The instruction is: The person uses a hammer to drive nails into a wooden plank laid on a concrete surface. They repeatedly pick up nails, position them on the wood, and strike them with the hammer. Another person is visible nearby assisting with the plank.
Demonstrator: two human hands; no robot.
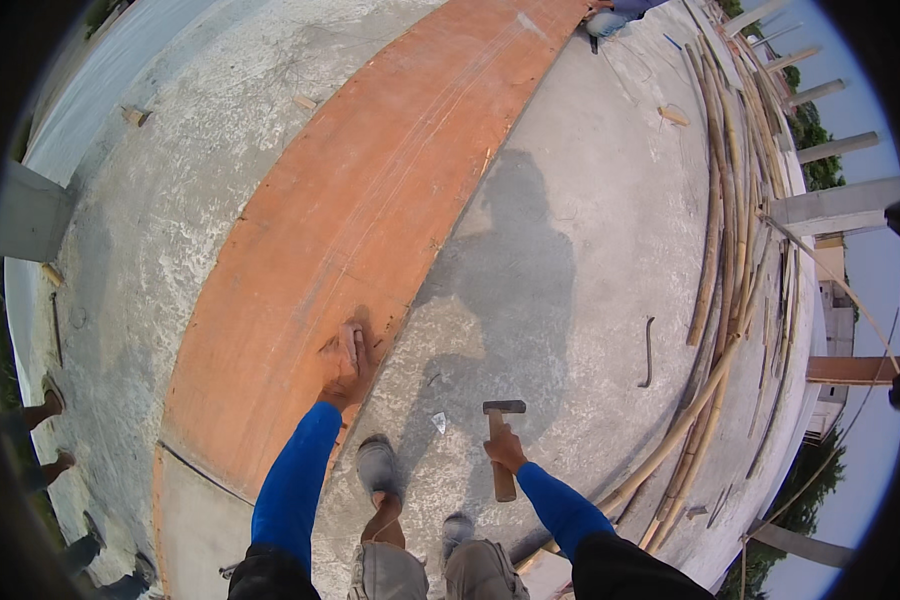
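A long orange board (300,270) with pale lines along it lies diagonally on rough concrete. My left hand (346,355) rests on its lower right part near the edge, fingers close together; whether a small thing is held between them is unclear. Right of the board, my right hand (503,448) grips the wooden handle of a hammer (502,408) with a blocky metal head. A small pale scrap (439,423) lies beside my feet, and a bent dark bar (648,350) lies farther right.
Long bamboo poles (715,200) lie along the right side near concrete columns (830,205). Another person (615,15) crouches at the board's far end. Other people's feet (52,395) show at the left edge, near a concrete block (30,210) and a loose rod (57,330).
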